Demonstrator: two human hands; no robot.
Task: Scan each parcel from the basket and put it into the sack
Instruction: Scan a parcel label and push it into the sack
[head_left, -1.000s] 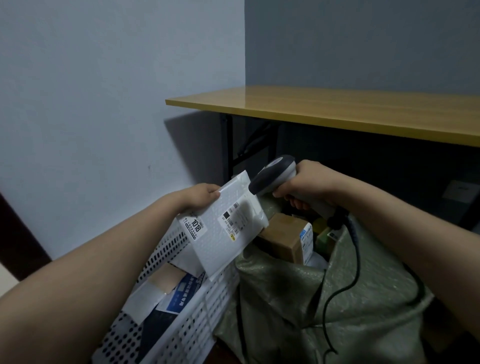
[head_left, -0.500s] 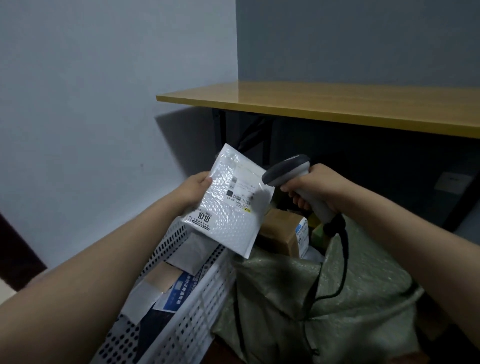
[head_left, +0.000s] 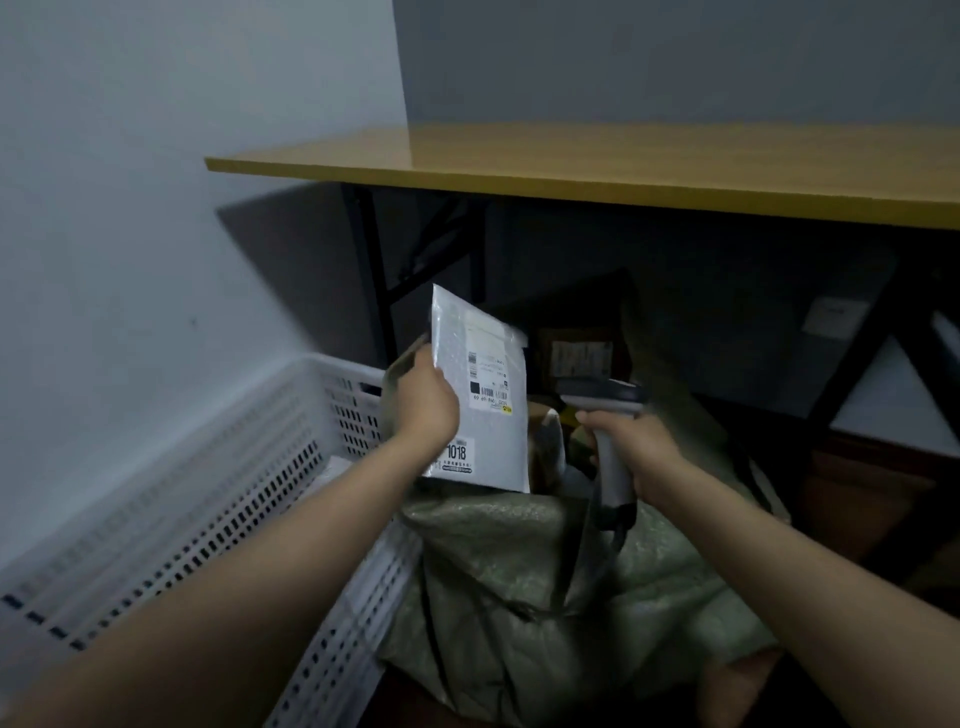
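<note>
My left hand (head_left: 423, 402) grips a white bubble mailer (head_left: 480, 395) by its left edge and holds it upright over the mouth of the green woven sack (head_left: 519, 571). The mailer's label with barcode and a "1018" sticker faces me. To the right, my right hand (head_left: 631, 441) grips the handle of a grey barcode scanner (head_left: 602, 400), whose head points left toward the mailer. The scanner's dark cable hangs down over the sack. Brown boxes show dimly inside the sack behind the mailer. A white perforated basket (head_left: 234, 493) stands at the left, its contents mostly hidden by my left arm.
A wooden table top (head_left: 623, 166) on black metal legs spans the room above and behind the sack. A grey wall closes off the left side. A dark cardboard box (head_left: 576, 343) sits under the table behind the sack.
The left hand has carried the mailer right and turned it upright over the sack mouth. The scanner hand has dropped lower. The view has tilted down, with more of the basket visible.
</note>
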